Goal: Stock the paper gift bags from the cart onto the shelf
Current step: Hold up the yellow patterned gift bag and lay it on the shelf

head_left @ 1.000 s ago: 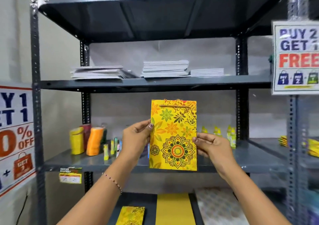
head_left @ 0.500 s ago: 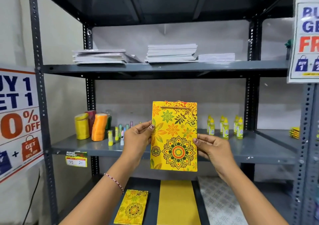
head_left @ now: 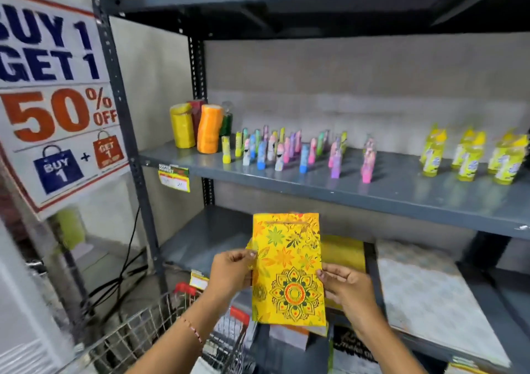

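A yellow paper gift bag (head_left: 288, 267) with a floral and mandala print is held upright in front of the lower shelf (head_left: 206, 238). My left hand (head_left: 231, 269) pinches its left edge and my right hand (head_left: 345, 287) grips its right edge. Behind it on the lower shelf lies a flat plain yellow bag (head_left: 342, 251); the bag in my hands covers most of it. The wire cart (head_left: 149, 333) with red trim stands at the lower left, under my left forearm.
The middle shelf (head_left: 358, 190) carries rolls of yellow and orange tape (head_left: 208, 128), several small coloured bottles (head_left: 282, 151) and yellow bottles (head_left: 470, 155). A patterned white sheet (head_left: 430, 293) lies on the lower shelf at right. A sale sign (head_left: 57, 92) hangs at left.
The view has dropped and swung left, bringing the cart and lower shelf into sight. The bag has come down from the middle shelf's height to the lower shelf, still held by both hands.
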`<state>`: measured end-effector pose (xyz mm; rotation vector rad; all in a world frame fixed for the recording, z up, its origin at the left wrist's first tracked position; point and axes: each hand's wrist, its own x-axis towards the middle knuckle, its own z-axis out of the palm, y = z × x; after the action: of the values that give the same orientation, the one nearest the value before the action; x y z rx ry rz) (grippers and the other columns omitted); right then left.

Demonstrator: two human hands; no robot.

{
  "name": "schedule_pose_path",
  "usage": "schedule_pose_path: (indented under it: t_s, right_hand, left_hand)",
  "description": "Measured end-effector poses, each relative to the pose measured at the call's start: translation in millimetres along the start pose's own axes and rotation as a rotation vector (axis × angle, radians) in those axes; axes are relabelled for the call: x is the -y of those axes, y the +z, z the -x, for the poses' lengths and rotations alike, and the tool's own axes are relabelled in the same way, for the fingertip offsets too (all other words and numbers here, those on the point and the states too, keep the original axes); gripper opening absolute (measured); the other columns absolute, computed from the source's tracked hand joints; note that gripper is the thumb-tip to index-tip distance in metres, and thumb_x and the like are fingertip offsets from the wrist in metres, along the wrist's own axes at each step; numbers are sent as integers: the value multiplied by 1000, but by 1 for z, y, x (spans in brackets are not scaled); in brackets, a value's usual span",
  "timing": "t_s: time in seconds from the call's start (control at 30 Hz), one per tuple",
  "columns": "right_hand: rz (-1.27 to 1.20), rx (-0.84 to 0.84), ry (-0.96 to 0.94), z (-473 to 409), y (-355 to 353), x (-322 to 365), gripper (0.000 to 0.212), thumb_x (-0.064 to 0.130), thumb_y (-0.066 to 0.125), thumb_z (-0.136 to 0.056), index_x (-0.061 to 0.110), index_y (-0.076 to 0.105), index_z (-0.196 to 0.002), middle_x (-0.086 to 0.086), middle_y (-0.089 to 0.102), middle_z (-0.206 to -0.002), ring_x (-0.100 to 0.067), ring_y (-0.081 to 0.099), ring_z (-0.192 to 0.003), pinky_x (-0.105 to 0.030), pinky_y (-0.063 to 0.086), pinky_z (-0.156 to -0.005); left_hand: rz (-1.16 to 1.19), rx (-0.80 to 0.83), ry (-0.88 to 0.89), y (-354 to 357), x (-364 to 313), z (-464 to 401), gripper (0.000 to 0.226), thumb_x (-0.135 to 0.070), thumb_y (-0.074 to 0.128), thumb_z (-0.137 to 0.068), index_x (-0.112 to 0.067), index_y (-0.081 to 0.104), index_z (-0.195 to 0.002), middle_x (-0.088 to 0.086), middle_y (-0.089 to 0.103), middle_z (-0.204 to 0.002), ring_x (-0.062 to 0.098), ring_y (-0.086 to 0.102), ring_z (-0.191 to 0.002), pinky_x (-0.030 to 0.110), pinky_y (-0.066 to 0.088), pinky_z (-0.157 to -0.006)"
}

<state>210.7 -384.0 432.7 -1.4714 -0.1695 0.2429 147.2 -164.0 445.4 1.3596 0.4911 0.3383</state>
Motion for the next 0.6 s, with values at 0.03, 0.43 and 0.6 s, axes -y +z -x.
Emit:
schedule_pose_path:
  t_s: [0.03, 0.43, 0.6]
  right_hand:
    - [16, -5, 39, -6, 6, -14, 14, -1, 68, -78, 4, 70, -91, 0, 76, -71, -14, 71, -68, -28, 58, -61]
    - [116, -125, 286, -133, 74, -109, 16, 6, 67, -82, 2, 68, -97, -11, 71, -89, -24, 66, -82, -42, 55, -77]
    - [304, -126, 242, -191, 94, -121, 37, 5, 71, -78, 2, 62, -114, -20, 71, -94, -21, 63, -74, -29, 47, -61]
  left_hand:
    - [-20, -13, -73, -8, 15, -8, 14, -9, 57, -90, -2, 69, -87, 14, 68, -71, 26, 66, -65, 34, 58, -59]
    - [-433, 8, -152, -52, 89, -143, 13, 0, 61, -83, -3, 73, -87, -11, 58, -41, -1, 47, -37, 15, 43, -44]
    - [-620, -132, -43, -33, 87, -201, 8, -14, 69, -77, -9, 75, -78, 4, 71, -56, -4, 55, -55, 20, 41, -52]
